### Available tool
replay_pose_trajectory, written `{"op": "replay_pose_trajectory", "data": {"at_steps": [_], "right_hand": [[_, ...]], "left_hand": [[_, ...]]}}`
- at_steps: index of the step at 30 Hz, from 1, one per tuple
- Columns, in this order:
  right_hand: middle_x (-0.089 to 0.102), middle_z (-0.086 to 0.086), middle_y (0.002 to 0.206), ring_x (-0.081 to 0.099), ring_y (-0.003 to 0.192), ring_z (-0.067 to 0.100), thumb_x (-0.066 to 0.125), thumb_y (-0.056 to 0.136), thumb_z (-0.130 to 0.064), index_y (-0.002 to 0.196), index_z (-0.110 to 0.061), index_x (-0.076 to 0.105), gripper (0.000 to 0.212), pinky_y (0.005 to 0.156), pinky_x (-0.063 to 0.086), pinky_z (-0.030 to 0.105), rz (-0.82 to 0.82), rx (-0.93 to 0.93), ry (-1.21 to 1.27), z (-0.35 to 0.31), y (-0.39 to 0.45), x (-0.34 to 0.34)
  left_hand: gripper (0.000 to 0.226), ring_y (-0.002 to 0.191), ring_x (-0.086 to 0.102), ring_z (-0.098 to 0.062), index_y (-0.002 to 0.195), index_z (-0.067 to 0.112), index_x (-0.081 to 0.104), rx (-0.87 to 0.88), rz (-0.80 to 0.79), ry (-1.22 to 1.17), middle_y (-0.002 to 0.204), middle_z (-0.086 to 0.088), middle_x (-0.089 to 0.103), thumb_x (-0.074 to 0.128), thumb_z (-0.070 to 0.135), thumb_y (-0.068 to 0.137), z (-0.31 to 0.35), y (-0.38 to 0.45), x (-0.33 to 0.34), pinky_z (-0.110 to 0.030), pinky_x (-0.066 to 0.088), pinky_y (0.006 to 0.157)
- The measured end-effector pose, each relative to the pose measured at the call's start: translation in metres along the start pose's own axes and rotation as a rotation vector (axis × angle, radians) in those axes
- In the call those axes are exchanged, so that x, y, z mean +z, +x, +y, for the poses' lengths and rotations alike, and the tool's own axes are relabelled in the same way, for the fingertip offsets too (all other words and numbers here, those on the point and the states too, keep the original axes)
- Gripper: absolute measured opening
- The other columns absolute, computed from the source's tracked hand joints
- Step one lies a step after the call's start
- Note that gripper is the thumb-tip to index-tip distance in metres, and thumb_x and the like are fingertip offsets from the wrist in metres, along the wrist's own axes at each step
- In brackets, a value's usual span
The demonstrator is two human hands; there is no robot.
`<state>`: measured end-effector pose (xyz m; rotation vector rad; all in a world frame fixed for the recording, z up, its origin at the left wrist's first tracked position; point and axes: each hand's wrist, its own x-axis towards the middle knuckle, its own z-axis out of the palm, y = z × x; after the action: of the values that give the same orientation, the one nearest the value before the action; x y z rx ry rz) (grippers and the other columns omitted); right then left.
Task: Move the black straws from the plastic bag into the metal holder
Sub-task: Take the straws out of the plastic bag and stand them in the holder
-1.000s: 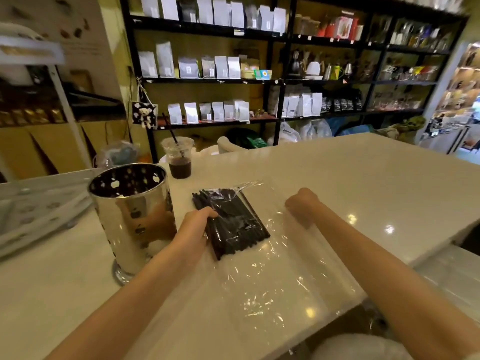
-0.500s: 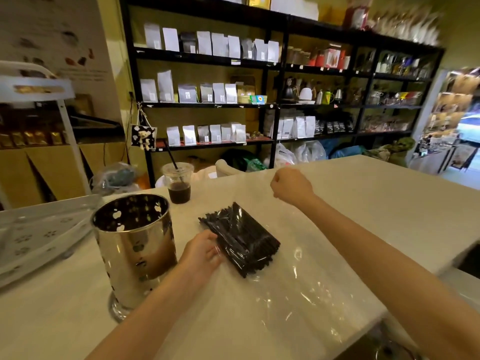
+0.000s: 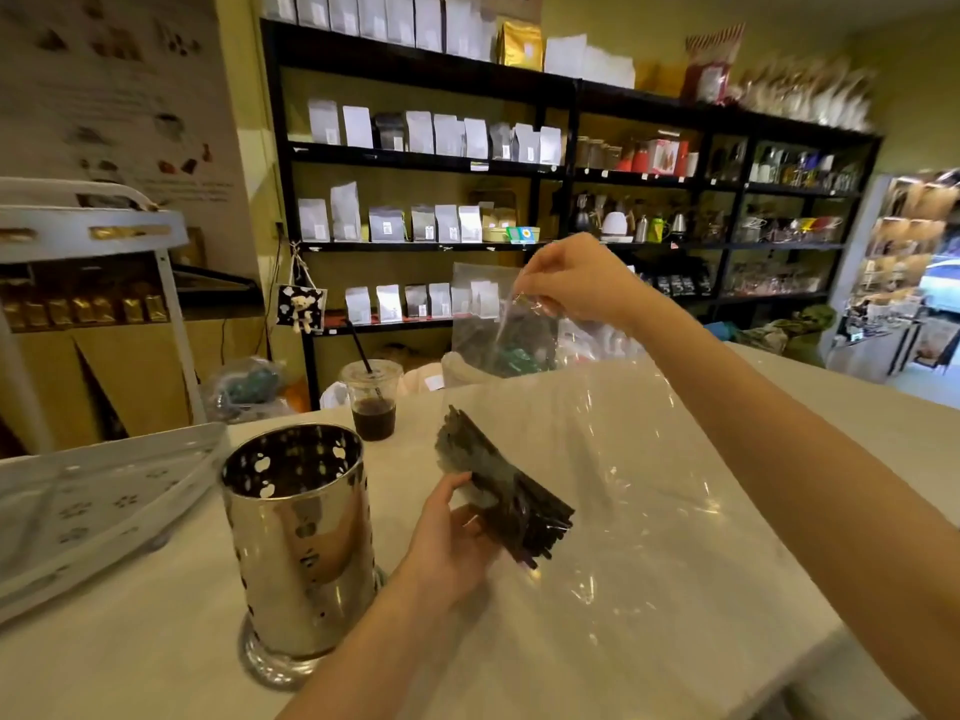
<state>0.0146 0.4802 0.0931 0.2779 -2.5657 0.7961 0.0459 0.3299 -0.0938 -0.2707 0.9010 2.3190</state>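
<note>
A bundle of black straws is tilted above the white counter, held from the left by my left hand. The clear plastic bag hangs around and behind the bundle. My right hand is raised high and pinches the bag's top edge, stretching the film upward. The shiny metal holder, a tall cylinder with cut-out shapes, stands upright on the counter left of my left hand; I see no straws in it.
A plastic cup of dark drink with a straw stands behind the holder. A white perforated tray lies at the left edge. Dark shelves of bags and goods line the back wall. The counter extends right.
My right hand has risen from the counter, lifting the bag's top edge. My left hand has raised and tilted the straw bundle off the counter.
</note>
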Motion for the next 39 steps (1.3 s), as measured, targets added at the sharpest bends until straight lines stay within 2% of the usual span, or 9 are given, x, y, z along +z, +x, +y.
{"op": "replay_pose_trajectory", "data": {"at_steps": [3, 6, 12, 17, 21, 24, 28, 32, 39], "right_hand": [[0.062, 0.008, 0.066, 0.053, 0.055, 0.011, 0.059, 0.087, -0.015, 0.089, -0.002, 0.07, 0.017, 0.047, 0.044, 0.008, 0.051, -0.042, 0.062, -0.012, 0.002, -0.012], [0.052, -0.002, 0.048, 0.039, 0.034, 0.001, 0.06, 0.087, -0.015, 0.085, -0.005, 0.068, 0.013, 0.035, 0.032, 0.01, 0.124, -0.055, 0.228, -0.024, 0.007, -0.023], [0.041, -0.009, 0.034, 0.028, 0.028, 0.004, 0.056, 0.09, -0.014, 0.089, -0.005, 0.064, 0.012, 0.031, 0.022, 0.015, 0.193, -0.086, 0.592, -0.04, 0.023, -0.024], [0.041, -0.01, 0.033, 0.028, 0.028, 0.003, 0.057, 0.09, -0.014, 0.08, -0.01, 0.061, 0.011, 0.031, 0.022, 0.014, 0.248, -0.106, 0.789, -0.057, 0.04, -0.02], [0.04, -0.011, 0.033, 0.027, 0.03, 0.005, 0.055, 0.09, -0.013, 0.079, -0.013, 0.06, 0.012, 0.033, 0.019, 0.015, 0.246, -0.12, 0.842, -0.07, 0.054, -0.01], [0.041, -0.006, 0.04, 0.029, 0.03, 0.005, 0.053, 0.091, -0.011, 0.08, -0.012, 0.06, 0.013, 0.031, 0.022, 0.016, 0.234, -0.132, 0.839, -0.077, 0.068, 0.001], [0.041, -0.009, 0.037, 0.031, 0.03, 0.005, 0.055, 0.09, -0.012, 0.071, -0.015, 0.061, 0.02, 0.03, 0.025, 0.017, 0.232, -0.12, 0.861, -0.081, 0.082, 0.02], [0.041, -0.012, 0.034, 0.031, 0.031, 0.003, 0.053, 0.091, -0.011, 0.072, -0.016, 0.061, 0.021, 0.031, 0.023, 0.016, 0.244, -0.062, 1.003, -0.08, 0.096, 0.032], [0.041, -0.011, 0.033, 0.029, 0.029, 0.003, 0.054, 0.091, -0.011, 0.077, -0.014, 0.06, 0.015, 0.031, 0.024, 0.016, 0.346, 0.014, 1.19, -0.075, 0.115, 0.046]], "left_hand": [[0.063, 0.104, 0.057, -0.036, 0.111, 0.0, 0.053, 0.037, -0.052, -0.035, 0.118, -0.022, 0.059, 0.066, 0.032, 0.058, 0.0, -0.007, 0.011, -0.043, 0.047, 0.077], [0.054, 0.106, 0.059, -0.035, 0.116, 0.006, 0.054, 0.099, -0.203, -0.163, 0.117, -0.024, 0.063, 0.062, 0.035, 0.071, 0.008, -0.017, 0.023, -0.042, 0.048, 0.087], [0.058, 0.115, 0.056, -0.028, 0.123, 0.013, 0.052, 0.263, -0.33, -0.207, 0.126, -0.017, 0.058, 0.065, 0.033, 0.07, 0.054, -0.044, 0.047, -0.039, 0.048, 0.092], [0.03, 0.09, 0.062, -0.024, 0.098, 0.009, 0.063, 0.4, -0.216, 0.004, 0.097, -0.012, 0.067, 0.058, 0.032, 0.08, 0.106, -0.072, 0.047, -0.035, 0.053, 0.076], [0.028, 0.076, 0.067, -0.022, 0.101, 0.011, 0.06, 0.504, -0.134, 0.122, 0.078, -0.011, 0.072, 0.062, 0.026, 0.077, 0.144, -0.087, 0.035, -0.039, 0.053, 0.071], [0.02, 0.073, 0.067, -0.023, 0.093, 0.01, 0.06, 0.553, -0.034, 0.185, 0.071, -0.011, 0.073, 0.063, 0.022, 0.077, 0.17, -0.092, 0.025, -0.041, 0.057, 0.066], [0.037, 0.068, 0.069, -0.025, 0.103, 0.011, 0.06, 0.584, 0.081, 0.298, 0.075, -0.011, 0.072, 0.069, 0.021, 0.068, 0.201, -0.091, 0.016, -0.039, 0.054, 0.059], [0.012, 0.056, 0.068, -0.022, 0.078, 0.01, 0.06, 0.606, 0.198, 0.457, 0.055, -0.008, 0.07, 0.067, 0.019, 0.074, 0.23, -0.086, 0.023, -0.032, 0.057, 0.054], [0.01, 0.046, 0.067, -0.018, 0.078, 0.009, 0.059, 0.672, 0.234, 0.599, 0.051, -0.005, 0.07, 0.066, 0.017, 0.076, 0.269, -0.069, 0.038, -0.03, 0.054, 0.041]]}}
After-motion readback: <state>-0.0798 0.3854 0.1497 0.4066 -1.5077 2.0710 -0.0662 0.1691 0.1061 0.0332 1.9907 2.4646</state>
